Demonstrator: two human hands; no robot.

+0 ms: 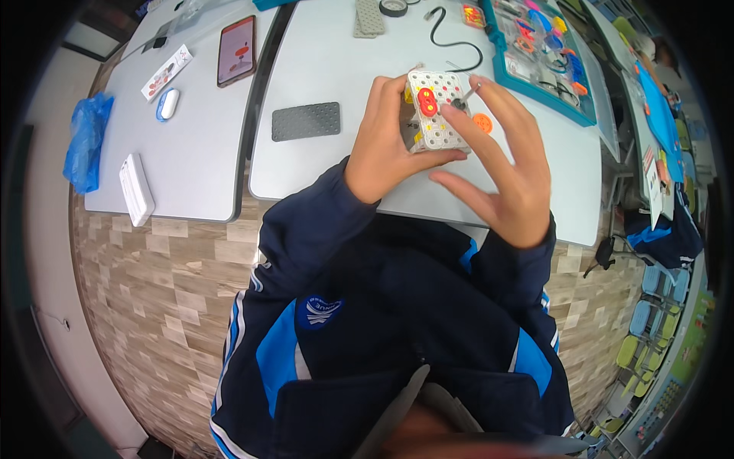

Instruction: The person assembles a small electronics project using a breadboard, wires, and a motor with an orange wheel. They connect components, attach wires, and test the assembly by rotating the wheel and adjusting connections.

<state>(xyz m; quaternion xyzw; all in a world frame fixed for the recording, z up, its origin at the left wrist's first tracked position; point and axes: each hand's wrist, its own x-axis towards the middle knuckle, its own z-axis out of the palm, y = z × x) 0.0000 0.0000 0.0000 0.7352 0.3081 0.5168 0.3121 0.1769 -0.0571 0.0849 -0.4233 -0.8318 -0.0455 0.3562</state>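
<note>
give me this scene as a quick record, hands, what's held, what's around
left hand: holding a white perforated block
right hand: fingers at the block's dark grey rod piece, thumb spread apart
block detail: red piece on its upper face
nearby: orange round piece; cannot tell if attached
table: grey perforated plate left of the block; black cable beyond
far right: teal case of parts
left table: phone

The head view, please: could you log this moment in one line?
Left hand: holds block | right hand: at shaft | dark plate: on table
</note>
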